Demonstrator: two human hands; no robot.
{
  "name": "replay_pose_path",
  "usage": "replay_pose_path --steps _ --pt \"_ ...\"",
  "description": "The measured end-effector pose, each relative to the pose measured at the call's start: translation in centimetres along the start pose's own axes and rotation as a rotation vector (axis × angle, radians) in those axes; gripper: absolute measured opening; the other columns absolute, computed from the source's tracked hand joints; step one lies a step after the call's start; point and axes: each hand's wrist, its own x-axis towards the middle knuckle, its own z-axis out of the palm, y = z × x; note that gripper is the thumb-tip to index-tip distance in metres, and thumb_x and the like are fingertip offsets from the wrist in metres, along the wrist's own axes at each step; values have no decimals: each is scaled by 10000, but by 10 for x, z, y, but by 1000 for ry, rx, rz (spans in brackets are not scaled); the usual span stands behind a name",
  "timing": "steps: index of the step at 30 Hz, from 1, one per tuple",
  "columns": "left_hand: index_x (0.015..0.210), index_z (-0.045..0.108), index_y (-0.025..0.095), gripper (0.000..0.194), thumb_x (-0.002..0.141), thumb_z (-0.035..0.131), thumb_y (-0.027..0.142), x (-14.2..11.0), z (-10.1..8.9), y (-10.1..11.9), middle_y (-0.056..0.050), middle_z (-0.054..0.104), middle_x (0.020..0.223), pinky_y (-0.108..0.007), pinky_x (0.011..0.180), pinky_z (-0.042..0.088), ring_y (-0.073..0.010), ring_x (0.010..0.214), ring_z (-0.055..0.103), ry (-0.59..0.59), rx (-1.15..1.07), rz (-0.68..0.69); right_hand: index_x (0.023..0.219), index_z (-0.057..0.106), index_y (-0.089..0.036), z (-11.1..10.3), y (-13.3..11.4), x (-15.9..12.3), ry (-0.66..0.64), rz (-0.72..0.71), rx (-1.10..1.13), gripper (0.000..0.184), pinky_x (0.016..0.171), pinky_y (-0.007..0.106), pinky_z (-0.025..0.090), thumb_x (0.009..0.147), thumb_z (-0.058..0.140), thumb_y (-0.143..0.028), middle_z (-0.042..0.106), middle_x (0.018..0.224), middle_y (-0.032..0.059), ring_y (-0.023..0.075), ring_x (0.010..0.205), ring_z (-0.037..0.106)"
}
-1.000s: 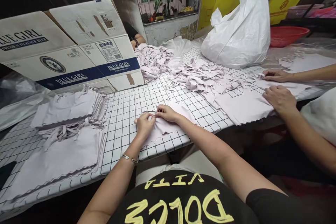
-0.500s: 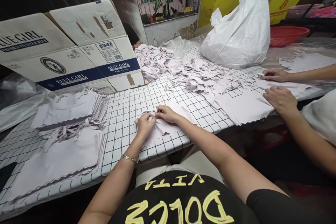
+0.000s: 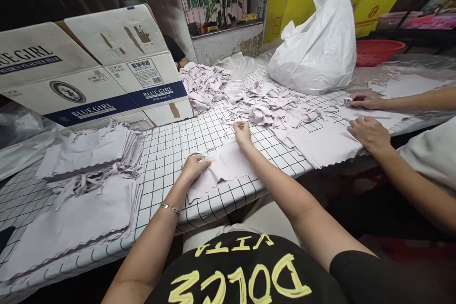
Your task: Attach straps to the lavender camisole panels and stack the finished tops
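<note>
A pale pinkish fabric piece [image 3: 230, 165] with a wavy edge lies flat at the table's front edge. My left hand [image 3: 195, 167] is closed on its upper left corner, thumb on top of the cloth. Beyond the upper edge of the piece, my right hand [image 3: 243, 136] is raised with thumb and index finger pinched together. Something thin and pale shows at those fingertips, too small to name. Small pale scraps lie on the table just left of that hand.
Stacked fabric pieces [image 3: 89, 204] lie at left before a white carton [image 3: 117, 66]. Loose fabric [image 3: 267, 104] is heaped behind my hands, near a white plastic bag [image 3: 313, 52]. At right, a co-worker's hands [image 3: 370, 133] rest on cloth on the checked tablecloth [image 3: 160, 152].
My right hand has moved away from my left, up and to the right, toward the heap, still pinched. My left hand stays on the fabric piece. The view has shifted slightly.
</note>
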Motion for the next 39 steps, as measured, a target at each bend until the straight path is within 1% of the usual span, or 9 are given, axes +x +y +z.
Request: replay_pose_path --steps 4,8,12,16,21,25,28,33,39 --pt "905 682 219 296 725 644 450 -9 -8 5 -78 704 956 -485 909 364 -321 973 608 -20 38 -32 968 470 -240 -35 -13 -12 41 -74 -31 273 739 291 392 801 555 -439 536 954 40 178 848 496" --pt "1174 562 255 494 765 612 527 -54 -26 -11 -114 565 1243 -516 981 297 -338 1172 483 164 265 148 794 553 -227 -93 -18 -57 -330 -336 -445 243 767 328 385 799 617 -461 589 847 33 194 805 512" --pt "1111 597 279 384 829 565 536 -102 -33 -48 -90 584 1124 -429 837 405 -300 1051 536 -6 350 271 914 665 -256 -142 -7 -92 -468 -375 -871 306 854 387 370 728 717 -494 621 920 63 248 908 527" --pt "930 641 235 275 962 376 304 -120 -34 -82 -71 619 892 -380 811 413 -231 877 562 68 334 471 918 687 -235 -156 -2 -99 -521 -515 -976 204 864 385 359 862 603 -411 630 910 85 235 895 531" --pt "819 620 184 280 963 389 248 -112 -55 -85 -52 604 761 -317 705 441 -187 735 562 54 219 514 829 643 -204 -146 -28 -96 -765 -328 -873 249 706 300 397 865 586 -443 628 783 34 182 755 557" --pt "991 640 171 239 956 448 308 -64 -63 -23 -79 654 927 -315 748 472 -197 852 602 123 76 509 801 620 -188 -105 -44 -54 -498 -212 -899 381 671 292 403 833 567 -564 641 834 47 189 762 572" --pt "943 669 137 283 959 431 289 -24 -35 34 -103 681 941 -369 855 465 -216 915 607 19 52 730 885 656 -181 -60 -44 3 -431 -258 -958 251 820 330 418 871 562 -413 645 1016 88 224 950 579" --pt "1439 416 186 637 931 423 570 -8 34 72 -128 356 1527 -592 1139 148 -337 1418 272 -493 187 1082 932 716 -273 -11 -39 77 -821 -395 -1167 184 1092 522 186 763 675 -215 409 1476 13 339 1361 280" --pt "1522 246 188 759 928 277 660 -12 47 67 -108 135 1599 -580 1158 -59 -301 1481 28 -719 164 1017 751 670 -215 11 -74 106 -1216 -290 -1304 112 844 368 420 679 713 -289 684 891 44 260 988 560"
